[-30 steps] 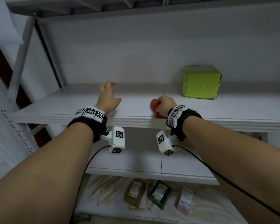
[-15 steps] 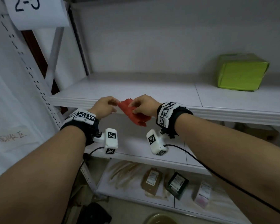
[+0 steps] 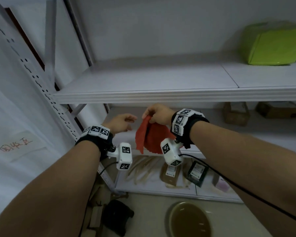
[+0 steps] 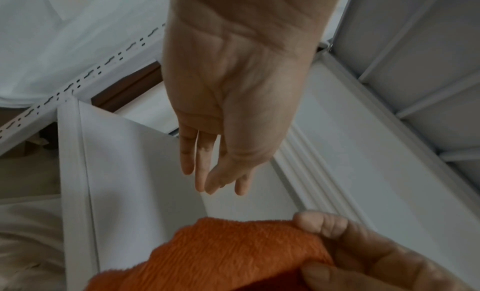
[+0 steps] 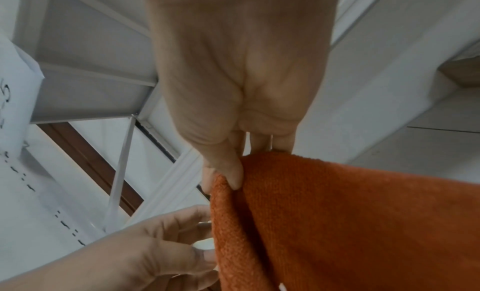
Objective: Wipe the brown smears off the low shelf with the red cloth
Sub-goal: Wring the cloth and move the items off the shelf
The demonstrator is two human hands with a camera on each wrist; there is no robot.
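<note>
**Red cloth pinched high, smears well below**

Red cloth hangs loose from the right hand, pinched at its top edge between thumb and fingertips. It dangles in front of the middle shelf, touching no surface. Left hand sits just beside it, fingers relaxed and spread, holding nothing; in the right wrist view it lies close to the cloth's edge, and contact cannot be told.

Brown smears streak the low shelf, well below both hands. Among them lie a brown packet, a dark packet and a pink one, partly hidden by the right arm. A bowl of brown liquid stands on the floor in front of the shelf.

Risks, as judged from here:
- The pinch takes only an edge. Pressed onto the shelf like this, the cloth would likely drag and fold rather than wipe; it wants bunching into the palm first.
- The packets sit on or against the smears. A sweep could shove them along or spread brown onto them, leaving streaks beneath unless the left hand lifts them aside.
- Reaching down passes over the bowl; a trailing corner or the wrist cable could catch it and spill.
- Clearance under the middle shelf looks tight for the wrist gear.
</note>
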